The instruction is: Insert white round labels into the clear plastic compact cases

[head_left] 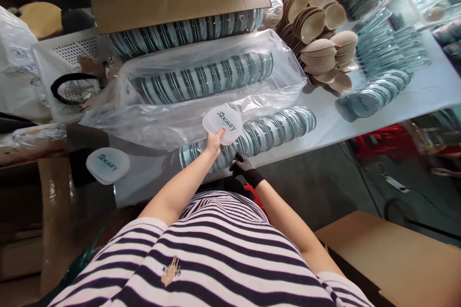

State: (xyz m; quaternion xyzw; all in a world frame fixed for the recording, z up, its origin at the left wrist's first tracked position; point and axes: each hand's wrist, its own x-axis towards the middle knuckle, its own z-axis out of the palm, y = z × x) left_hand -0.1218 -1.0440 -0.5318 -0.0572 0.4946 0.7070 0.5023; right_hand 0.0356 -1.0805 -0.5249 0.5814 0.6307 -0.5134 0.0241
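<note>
My left hand [214, 144] is closed on a white rounded card [224, 122] printed "Sbeauty", with the thumb on its printed face. Below the card, a long row of clear round-edged plastic cases [273, 129] lies along the near side of the table. My right hand [244, 168], in a dark glove that leaves part of the hand grey, is at the near edge of this row. Its fingertips look apart, with nothing visible between them; whether they touch the cases I cannot tell. More of the same printed cards [107, 166] lie at the table's left corner.
Behind the row, a clear plastic bag [144, 124] holds another row of cases [209, 76]. A cardboard sheet [180, 2] stands among further cases. Beige oval pieces [311, 24] are stacked to the right, near more clear cases [382, 91]. A white basket [68, 53] stands left.
</note>
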